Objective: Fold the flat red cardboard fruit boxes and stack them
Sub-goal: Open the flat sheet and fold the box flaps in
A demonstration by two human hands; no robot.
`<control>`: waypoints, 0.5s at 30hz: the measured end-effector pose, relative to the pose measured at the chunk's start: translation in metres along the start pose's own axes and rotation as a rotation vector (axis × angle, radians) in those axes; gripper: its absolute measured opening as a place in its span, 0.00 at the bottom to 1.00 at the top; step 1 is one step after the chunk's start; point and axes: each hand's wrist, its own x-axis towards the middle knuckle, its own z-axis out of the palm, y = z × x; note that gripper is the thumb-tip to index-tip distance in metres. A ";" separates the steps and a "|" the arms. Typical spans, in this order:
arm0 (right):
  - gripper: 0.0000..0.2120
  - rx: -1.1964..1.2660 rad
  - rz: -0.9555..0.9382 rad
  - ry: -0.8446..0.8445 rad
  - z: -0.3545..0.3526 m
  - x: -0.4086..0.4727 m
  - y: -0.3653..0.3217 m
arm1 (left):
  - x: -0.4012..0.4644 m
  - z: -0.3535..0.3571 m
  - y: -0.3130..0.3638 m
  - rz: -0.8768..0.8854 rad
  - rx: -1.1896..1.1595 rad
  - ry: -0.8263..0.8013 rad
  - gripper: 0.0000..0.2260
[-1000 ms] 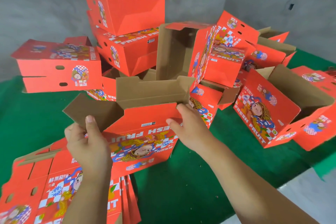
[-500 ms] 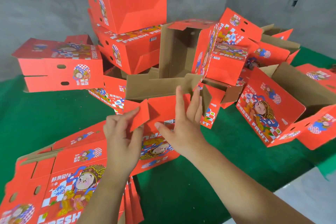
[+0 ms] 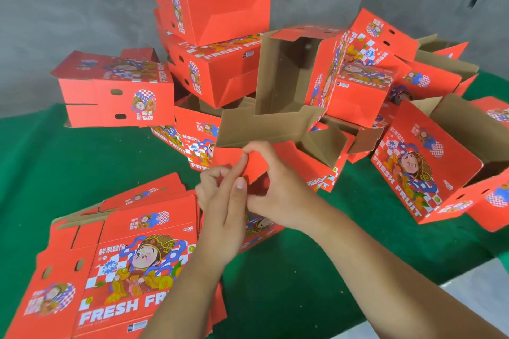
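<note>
Mid-fold, frame centre: left hand [image 3: 220, 201] and right hand [image 3: 275, 187], fingers curled, pinch red flap [image 3: 254, 164] of half-formed box [image 3: 264, 129]. Next, likely: tuck flap, stack.

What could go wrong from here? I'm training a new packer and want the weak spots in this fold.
1. Both hands, left hand and right hand, pinch one small red flap of the half-folded box; it may crease or tear.
2. The leaning pile of folded boxes behind looks unstable; a push might topple it.
3. The flat stack overhangs the green table edge.
</note>
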 end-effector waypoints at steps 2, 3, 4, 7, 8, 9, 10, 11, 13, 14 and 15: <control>0.20 0.175 0.072 0.033 0.006 0.002 0.001 | -0.001 0.000 -0.001 -0.049 -0.058 0.102 0.18; 0.20 0.298 0.111 0.071 0.010 0.003 0.003 | -0.001 0.000 -0.003 -0.093 -0.046 0.165 0.19; 0.24 0.396 0.163 0.099 0.014 0.004 0.004 | -0.001 0.001 -0.006 -0.163 -0.040 0.206 0.23; 0.35 0.340 0.282 0.193 0.022 0.001 0.011 | 0.001 -0.002 -0.013 -0.383 -0.193 0.125 0.42; 0.38 0.151 0.324 0.258 0.020 -0.001 0.017 | 0.004 -0.006 -0.015 -0.411 -0.273 0.063 0.45; 0.42 -0.057 0.393 0.291 0.015 -0.004 0.023 | 0.009 -0.010 -0.016 -0.428 -0.333 0.012 0.46; 0.47 -0.169 0.481 0.285 0.010 -0.009 0.029 | 0.014 -0.014 -0.018 -0.447 -0.360 -0.030 0.45; 0.51 -0.169 0.573 0.253 0.005 -0.013 0.034 | 0.018 -0.019 -0.022 -0.474 -0.357 -0.079 0.45; 0.56 0.022 0.679 0.202 0.001 -0.022 0.044 | 0.024 -0.027 -0.033 -0.518 -0.377 -0.253 0.44; 0.55 0.137 0.666 0.221 0.003 -0.026 0.048 | 0.025 -0.029 -0.038 -0.541 -0.426 -0.345 0.41; 0.54 0.238 0.626 0.261 0.006 -0.028 0.049 | 0.024 -0.028 -0.039 -0.561 -0.468 -0.391 0.35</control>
